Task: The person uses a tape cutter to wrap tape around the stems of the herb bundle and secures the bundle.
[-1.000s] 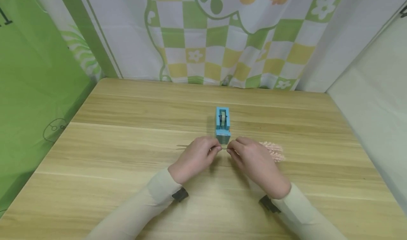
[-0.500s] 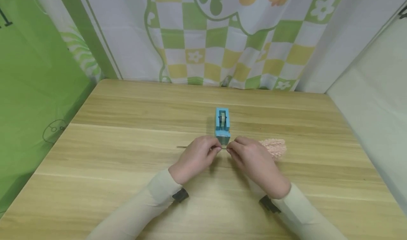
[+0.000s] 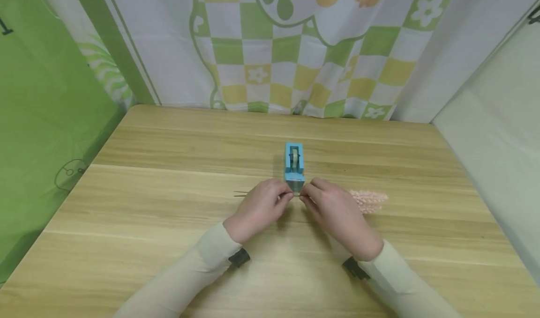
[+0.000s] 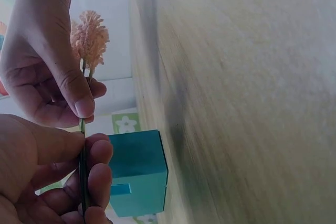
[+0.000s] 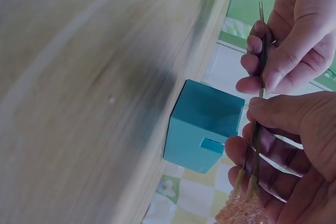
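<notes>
Two thin stems with fluffy pink flower heads (image 3: pixel 369 201), like artificial flowers, lie side by side across both hands. My left hand (image 3: pixel 262 208) pinches the stems (image 4: pixel 83 177) between thumb and fingers, and their bare ends stick out to its left. Close beside it, my right hand (image 3: pixel 342 217) pinches them nearer the flower heads, which show beyond its far side. A short paler stretch of stem shows between the two thumbs in both wrist views. Just behind the fingertips stands a blue tape dispenser (image 3: pixel 295 177) with a roll of clear tape.
The wooden table (image 3: pixel 190 140) reaches back to a green, yellow and white checked curtain (image 3: pixel 295 70). A green cloth (image 3: pixel 38 121) hangs at the left, a pale one (image 3: pixel 498 112) at the right. A wire loop (image 3: pixel 69 173) shows by the left edge.
The stems turn between the fingers: the flower heads and the bare ends came together, then spread apart again. The heads now reach slightly further right. Both hands stay almost in place.
</notes>
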Available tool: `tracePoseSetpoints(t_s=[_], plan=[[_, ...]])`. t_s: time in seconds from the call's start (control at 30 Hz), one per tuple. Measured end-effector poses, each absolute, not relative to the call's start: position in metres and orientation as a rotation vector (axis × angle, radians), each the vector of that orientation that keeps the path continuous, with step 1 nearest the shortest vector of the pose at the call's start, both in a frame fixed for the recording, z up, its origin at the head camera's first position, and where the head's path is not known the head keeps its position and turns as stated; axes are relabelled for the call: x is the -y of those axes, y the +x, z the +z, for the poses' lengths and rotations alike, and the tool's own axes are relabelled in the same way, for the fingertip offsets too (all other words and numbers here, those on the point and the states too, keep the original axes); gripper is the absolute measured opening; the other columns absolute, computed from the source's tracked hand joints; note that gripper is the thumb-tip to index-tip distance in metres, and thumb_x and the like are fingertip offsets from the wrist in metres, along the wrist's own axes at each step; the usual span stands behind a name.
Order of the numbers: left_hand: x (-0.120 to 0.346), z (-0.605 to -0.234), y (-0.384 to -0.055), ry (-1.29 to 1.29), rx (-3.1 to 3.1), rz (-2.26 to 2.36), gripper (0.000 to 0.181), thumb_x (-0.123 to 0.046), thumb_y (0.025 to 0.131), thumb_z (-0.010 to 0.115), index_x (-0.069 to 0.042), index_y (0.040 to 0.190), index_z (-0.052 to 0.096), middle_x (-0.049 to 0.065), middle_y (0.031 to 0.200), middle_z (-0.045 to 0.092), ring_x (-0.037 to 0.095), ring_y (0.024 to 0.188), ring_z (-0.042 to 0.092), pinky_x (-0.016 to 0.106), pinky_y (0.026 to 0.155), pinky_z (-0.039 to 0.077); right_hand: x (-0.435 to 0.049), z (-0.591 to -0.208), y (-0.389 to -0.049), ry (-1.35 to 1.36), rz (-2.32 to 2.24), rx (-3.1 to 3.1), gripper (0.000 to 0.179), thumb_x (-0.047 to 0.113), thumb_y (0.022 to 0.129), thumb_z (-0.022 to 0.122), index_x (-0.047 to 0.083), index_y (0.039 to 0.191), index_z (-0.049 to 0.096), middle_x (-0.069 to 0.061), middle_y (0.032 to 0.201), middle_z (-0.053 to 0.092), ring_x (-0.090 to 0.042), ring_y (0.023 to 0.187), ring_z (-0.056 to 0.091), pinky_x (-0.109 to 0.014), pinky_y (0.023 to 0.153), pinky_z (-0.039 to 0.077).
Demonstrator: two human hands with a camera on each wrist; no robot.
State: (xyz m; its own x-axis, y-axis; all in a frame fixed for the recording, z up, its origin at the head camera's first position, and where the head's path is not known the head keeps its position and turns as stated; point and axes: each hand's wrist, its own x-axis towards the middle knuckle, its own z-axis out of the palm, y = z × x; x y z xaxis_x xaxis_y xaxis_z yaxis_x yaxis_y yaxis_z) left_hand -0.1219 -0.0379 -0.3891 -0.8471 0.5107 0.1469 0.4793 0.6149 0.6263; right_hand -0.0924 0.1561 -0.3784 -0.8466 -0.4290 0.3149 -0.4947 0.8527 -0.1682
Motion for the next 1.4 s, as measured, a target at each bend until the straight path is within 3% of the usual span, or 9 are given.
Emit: tracePoseSetpoints(t_s=[0.2,0.57,0.93,1.4], plan=[[0.0375,-0.3893,-0.122,0.868,-2.788,1.064,0.015,-0.013,0.103,0.065,-0.004,0.102,0.077,0.008,0.098,0.076,0.018,0.085,0.065,0.034,0.079,0.056,-0.1547,-0.377,-0.0919,0.688,0.336,2.785,0.004,0.013,0.096,0.076,0.009,0.097,0.076,0.002,0.081,0.066,-0.007,0.067,0.052,-0.024,0.06,0.051],[0.0373,-0.3913,-0.1224,0.845,-2.809,1.068,0.012,-0.012,0.102,0.066,-0.006,0.104,0.076,0.007,0.101,0.075,0.017,0.085,0.063,0.03,0.076,0.053,-0.1549,-0.3784,-0.0934,0.724,0.3,2.773,0.009,0.011,0.097,0.074,0.006,0.103,0.078,-0.001,0.088,0.068,-0.015,0.08,0.063,-0.03,0.069,0.058],[0.0375,-0.3923,-0.1227,0.851,-2.797,1.059,0.019,-0.015,0.104,0.064,-0.002,0.106,0.078,0.008,0.098,0.073,0.014,0.078,0.058,0.028,0.071,0.052,-0.1551,-0.3801,-0.096,0.698,0.35,2.779,0.005,0.01,0.096,0.075,0.007,0.1,0.077,-0.002,0.083,0.071,-0.009,0.068,0.059,-0.027,0.062,0.054],[0.0371,-0.3943,-0.1259,0.832,-2.766,1.107,0.02,-0.014,0.106,0.061,-0.002,0.108,0.077,0.008,0.1,0.077,0.013,0.079,0.062,0.027,0.073,0.055,-0.154,-0.3801,-0.0992,0.708,0.344,2.755,0.004,0.011,0.098,0.073,0.007,0.096,0.075,0.0,0.081,0.068,-0.011,0.068,0.058,-0.027,0.062,0.054]])
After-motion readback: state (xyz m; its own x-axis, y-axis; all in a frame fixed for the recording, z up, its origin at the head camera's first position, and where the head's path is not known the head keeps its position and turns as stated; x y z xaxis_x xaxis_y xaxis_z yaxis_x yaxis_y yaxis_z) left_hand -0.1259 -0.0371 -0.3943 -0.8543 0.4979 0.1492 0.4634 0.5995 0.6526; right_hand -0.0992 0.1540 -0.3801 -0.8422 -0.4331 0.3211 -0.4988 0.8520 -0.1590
